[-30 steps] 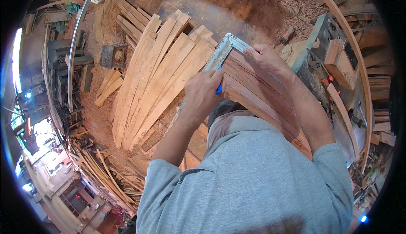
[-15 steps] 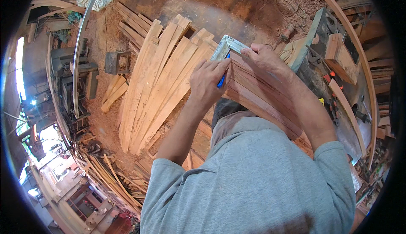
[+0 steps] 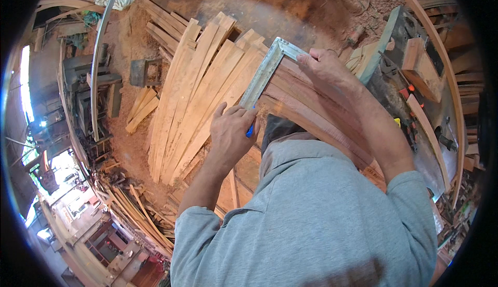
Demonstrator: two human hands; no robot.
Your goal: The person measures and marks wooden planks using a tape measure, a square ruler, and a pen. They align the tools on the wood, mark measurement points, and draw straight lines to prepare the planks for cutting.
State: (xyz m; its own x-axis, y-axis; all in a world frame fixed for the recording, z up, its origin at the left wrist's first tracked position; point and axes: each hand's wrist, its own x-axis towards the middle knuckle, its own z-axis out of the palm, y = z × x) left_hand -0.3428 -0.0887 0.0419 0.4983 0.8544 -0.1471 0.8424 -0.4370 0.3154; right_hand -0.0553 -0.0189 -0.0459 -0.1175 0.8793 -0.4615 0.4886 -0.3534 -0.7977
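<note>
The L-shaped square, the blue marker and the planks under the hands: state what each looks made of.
L-shaped grey try square: seemingly metal, dull brushed finish with a pale sheen. Small blue marker in the left hand: possibly plastic; mostly hidden. Long pale tan planks and reddish curved boards under the right hand: raw unfinished wood, visible grain.

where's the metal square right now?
Head view, upper centre: the metal square lies on the reddish plank. The right hand presses its short arm, and the left hand, holding a blue pen, is at its long arm's lower end.

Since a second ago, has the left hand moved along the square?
Yes. The left hand with the blue pen slid down the square, away from its corner.
</note>
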